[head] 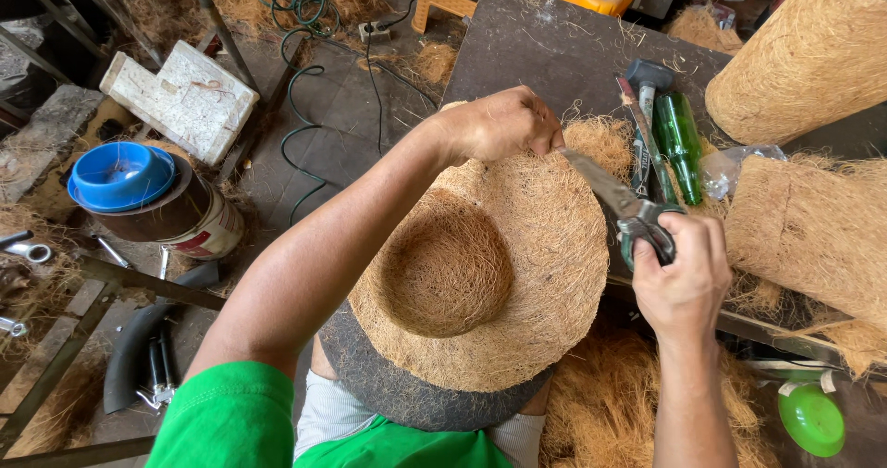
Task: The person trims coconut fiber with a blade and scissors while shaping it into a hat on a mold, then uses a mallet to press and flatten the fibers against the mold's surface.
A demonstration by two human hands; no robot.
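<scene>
Head view, right hand gripping shears, green bottle behind

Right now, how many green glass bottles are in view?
1. The green bottle lies on the dark board, beside the hammer, just beyond the scissors in the right hand. Fibre piles could hide others.

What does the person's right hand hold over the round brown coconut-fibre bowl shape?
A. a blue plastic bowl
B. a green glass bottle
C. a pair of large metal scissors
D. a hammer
C: the right hand grips the handles of the large metal scissors, whose blades reach the rim of the round brown coconut-fibre bowl shape beside the left hand.
</scene>
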